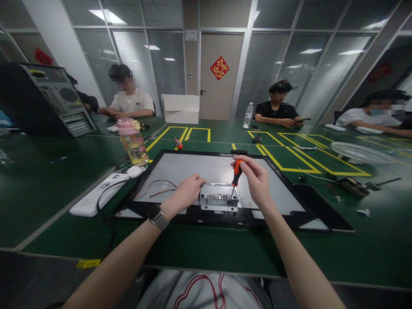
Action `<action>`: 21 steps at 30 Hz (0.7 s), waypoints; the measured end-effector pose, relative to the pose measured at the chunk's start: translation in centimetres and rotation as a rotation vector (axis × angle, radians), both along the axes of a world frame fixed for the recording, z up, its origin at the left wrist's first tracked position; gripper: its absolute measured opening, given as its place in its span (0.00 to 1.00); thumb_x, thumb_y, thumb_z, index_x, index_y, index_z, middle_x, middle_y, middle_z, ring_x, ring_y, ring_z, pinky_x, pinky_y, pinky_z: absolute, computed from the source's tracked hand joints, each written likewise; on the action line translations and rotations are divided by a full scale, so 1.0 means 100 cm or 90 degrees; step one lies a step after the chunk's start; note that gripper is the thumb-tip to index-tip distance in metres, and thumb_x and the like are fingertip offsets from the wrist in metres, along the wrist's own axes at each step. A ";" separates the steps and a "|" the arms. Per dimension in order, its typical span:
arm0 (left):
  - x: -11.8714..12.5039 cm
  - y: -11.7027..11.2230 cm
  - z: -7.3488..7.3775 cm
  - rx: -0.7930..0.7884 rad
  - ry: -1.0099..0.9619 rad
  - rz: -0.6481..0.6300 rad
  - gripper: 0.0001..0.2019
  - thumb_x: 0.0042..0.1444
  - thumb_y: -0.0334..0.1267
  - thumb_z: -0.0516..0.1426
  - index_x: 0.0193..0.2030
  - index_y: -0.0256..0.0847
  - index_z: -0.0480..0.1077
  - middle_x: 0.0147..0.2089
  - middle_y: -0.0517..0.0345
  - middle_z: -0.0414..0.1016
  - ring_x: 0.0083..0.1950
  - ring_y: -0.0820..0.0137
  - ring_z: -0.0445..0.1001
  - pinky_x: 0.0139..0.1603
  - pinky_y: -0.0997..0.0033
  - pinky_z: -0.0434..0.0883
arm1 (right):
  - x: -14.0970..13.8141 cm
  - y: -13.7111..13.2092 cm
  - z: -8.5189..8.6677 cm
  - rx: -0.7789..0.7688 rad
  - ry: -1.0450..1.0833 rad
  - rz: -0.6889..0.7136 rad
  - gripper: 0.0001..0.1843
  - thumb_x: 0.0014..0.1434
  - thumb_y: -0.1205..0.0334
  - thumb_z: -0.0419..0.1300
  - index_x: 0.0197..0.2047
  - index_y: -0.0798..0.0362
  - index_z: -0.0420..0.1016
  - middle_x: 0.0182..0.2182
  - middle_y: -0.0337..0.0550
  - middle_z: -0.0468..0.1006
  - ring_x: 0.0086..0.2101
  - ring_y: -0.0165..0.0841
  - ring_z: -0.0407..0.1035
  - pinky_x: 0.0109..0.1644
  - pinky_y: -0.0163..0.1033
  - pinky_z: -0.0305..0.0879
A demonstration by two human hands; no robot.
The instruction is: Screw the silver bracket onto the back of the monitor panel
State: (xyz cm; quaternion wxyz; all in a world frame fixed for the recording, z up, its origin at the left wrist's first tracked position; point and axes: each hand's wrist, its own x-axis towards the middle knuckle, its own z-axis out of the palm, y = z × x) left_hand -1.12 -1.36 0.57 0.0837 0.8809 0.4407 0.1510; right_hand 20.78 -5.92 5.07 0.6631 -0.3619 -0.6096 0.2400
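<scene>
A flat monitor panel (189, 165) with a black frame lies in front of me on the green table. On its near part sits a metal bracket (222, 191). My right hand (255, 178) grips a screwdriver (237, 171) with an orange and black handle, its shaft pointing down into the bracket; the exact contact of the tip is too small to make out. At the bracket's left end, my left hand (188, 191) holds the edge with closed fingers. Thin wires (161, 191) lie loose on the panel beside my left hand.
A pink-lidded bottle (132, 143) and a white power bank (98, 195) with a black cable stand left of the panel. A computer case (48, 101) is at far left. Right are a black tool (349, 186) and a white racket-like object (362, 153). Several people sit across the table.
</scene>
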 end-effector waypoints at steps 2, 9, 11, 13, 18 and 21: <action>0.000 0.001 -0.001 0.001 -0.007 -0.002 0.19 0.63 0.26 0.46 0.54 0.37 0.71 0.48 0.49 0.70 0.48 0.66 0.73 0.54 0.66 0.69 | -0.001 0.000 0.000 0.005 -0.017 -0.016 0.07 0.59 0.59 0.61 0.41 0.46 0.79 0.34 0.40 0.77 0.36 0.34 0.72 0.43 0.42 0.68; -0.001 0.002 -0.004 0.008 -0.008 -0.001 0.18 0.63 0.26 0.45 0.54 0.38 0.71 0.48 0.50 0.70 0.48 0.67 0.73 0.55 0.67 0.69 | -0.001 0.001 0.001 0.023 -0.048 -0.067 0.07 0.61 0.57 0.59 0.39 0.47 0.79 0.35 0.41 0.74 0.35 0.33 0.70 0.42 0.42 0.67; 0.000 0.001 -0.003 0.005 -0.004 0.001 0.18 0.63 0.26 0.45 0.54 0.38 0.71 0.48 0.49 0.70 0.48 0.67 0.73 0.55 0.66 0.69 | 0.000 0.000 0.002 0.025 -0.049 -0.066 0.12 0.65 0.57 0.54 0.40 0.48 0.79 0.36 0.43 0.76 0.39 0.36 0.71 0.46 0.44 0.66; 0.000 0.001 -0.002 0.005 -0.004 0.000 0.18 0.63 0.26 0.45 0.54 0.38 0.71 0.48 0.49 0.70 0.48 0.66 0.73 0.55 0.66 0.69 | 0.000 -0.001 0.002 0.017 -0.035 -0.060 0.13 0.66 0.58 0.52 0.41 0.48 0.79 0.36 0.43 0.78 0.40 0.36 0.72 0.48 0.45 0.65; -0.001 0.001 -0.002 0.004 -0.012 0.002 0.19 0.63 0.26 0.46 0.54 0.38 0.72 0.48 0.49 0.70 0.47 0.66 0.73 0.53 0.66 0.69 | -0.001 -0.002 0.003 0.020 -0.027 -0.067 0.08 0.61 0.60 0.59 0.40 0.48 0.79 0.33 0.41 0.75 0.35 0.34 0.70 0.41 0.42 0.65; -0.001 0.001 -0.002 0.006 -0.015 -0.001 0.18 0.63 0.27 0.46 0.53 0.38 0.72 0.47 0.49 0.70 0.47 0.66 0.73 0.53 0.66 0.69 | -0.001 -0.001 0.004 0.028 -0.026 -0.085 0.03 0.56 0.61 0.64 0.35 0.48 0.79 0.33 0.41 0.73 0.33 0.33 0.67 0.37 0.40 0.63</action>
